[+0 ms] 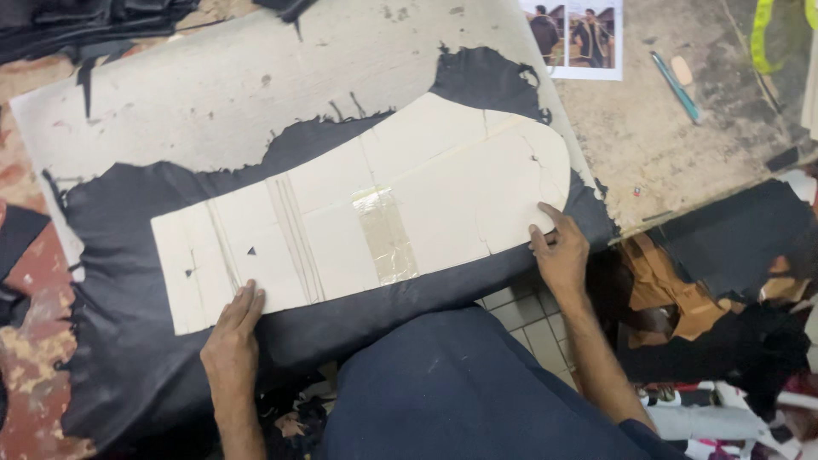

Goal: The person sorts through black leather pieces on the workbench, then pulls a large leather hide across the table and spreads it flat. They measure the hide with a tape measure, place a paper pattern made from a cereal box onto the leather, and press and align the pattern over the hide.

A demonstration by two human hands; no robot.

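A long cream paper pattern [409, 196], patched with clear tape at its middle, lies flat on a black sheet of leather [128, 341] spread over the worn work table [213, 85]. My left hand [232, 336] presses flat on the pattern's near left edge, fingers together. At the pattern's rounded right end my right hand [558, 251] rests with its fingertips on the edge. Neither hand holds anything.
A printed photo sheet [578, 36] lies at the table's far edge, with a teal pen [677, 85] and a small pale eraser [682, 70] to its right. Black and tan leather scraps [682, 294] are piled on the floor at right. My dark-clothed lap [460, 392] fills the bottom middle.
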